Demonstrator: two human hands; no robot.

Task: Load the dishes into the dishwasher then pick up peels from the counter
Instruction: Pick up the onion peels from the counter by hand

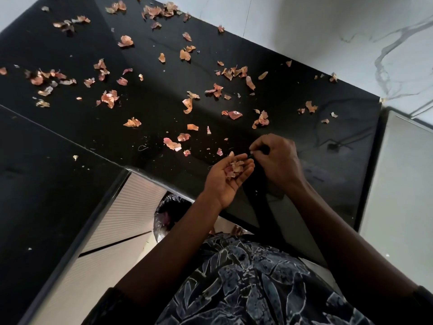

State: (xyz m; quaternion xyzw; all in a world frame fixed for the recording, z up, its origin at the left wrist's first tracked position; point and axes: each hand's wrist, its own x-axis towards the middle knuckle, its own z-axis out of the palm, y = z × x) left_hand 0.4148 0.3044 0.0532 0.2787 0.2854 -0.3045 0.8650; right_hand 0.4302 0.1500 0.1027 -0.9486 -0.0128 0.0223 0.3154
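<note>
The right hand [275, 160] curls knuckles-up by the worktop's [145, 109] front edge, and whatever its fingertips pinch is hidden. A peel [2, 71] is cut by the picture's left edge. Below the front edge a dark bag [166, 202] shows only partly, behind the forearm.

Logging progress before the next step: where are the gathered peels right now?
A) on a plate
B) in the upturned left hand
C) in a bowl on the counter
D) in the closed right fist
B: the left hand lies palm up with a small heap of peels in it, while the right hand reaches down to the counter beside it.
</note>
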